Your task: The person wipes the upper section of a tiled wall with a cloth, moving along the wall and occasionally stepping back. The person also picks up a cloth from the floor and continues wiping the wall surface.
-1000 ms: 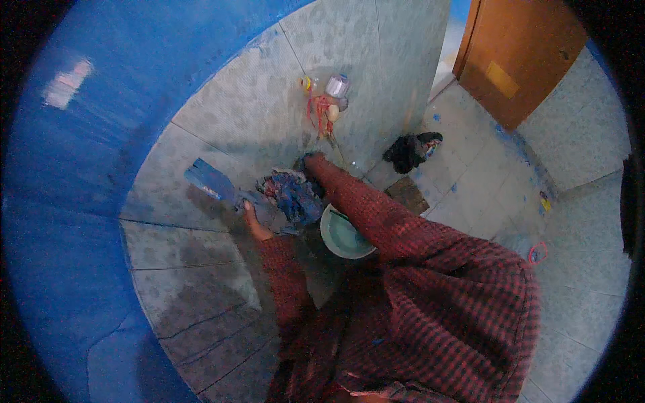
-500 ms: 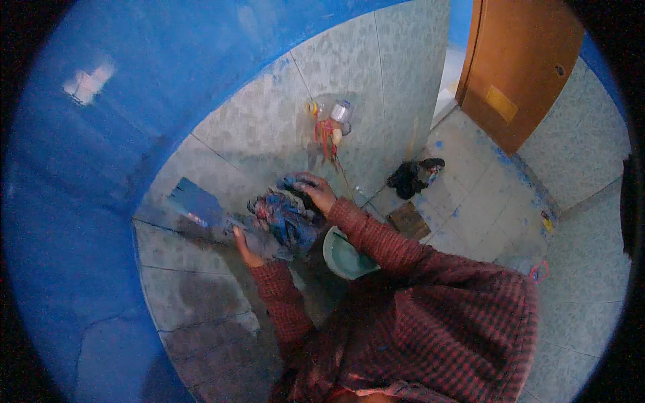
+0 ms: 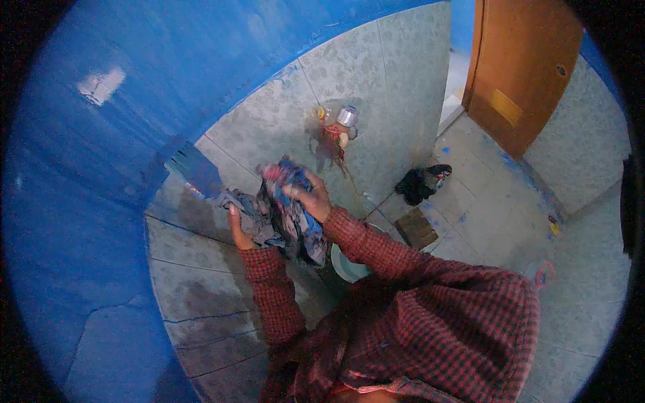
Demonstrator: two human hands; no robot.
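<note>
Okay, so both hands are busy with mucky stuff. The left hand [image 3: 240,232] has its thumb up along a wad of grey cloth [image 3: 255,221], fingers curled round out of sight, and a wide blue-smeared scraper [image 3: 196,169] sticks out past it toward the upper left. Its handle's buried in the cloth, and I can't tell if the blade touches the wall behind. The right hand [image 3: 313,200] is bent partway closed over a crumpled multicoloured rag [image 3: 290,201], all blue, pink and black, bunched right up against the grey bit. Can't tell if that's one cloth or two, and the rag's a bit blurry.

Just under the right forearm there's a pale green basin [image 3: 342,267], partly covered by the red-and-black checked sleeve [image 3: 376,250]. Near it on the floor sits a flat brown square piece [image 3: 416,230], with a black plastic bag [image 3: 418,187] beyond that. Farther up, a clear container [image 3: 347,117] and some red cord [image 3: 330,136] are against the tiled wall [image 3: 410,80].
</note>
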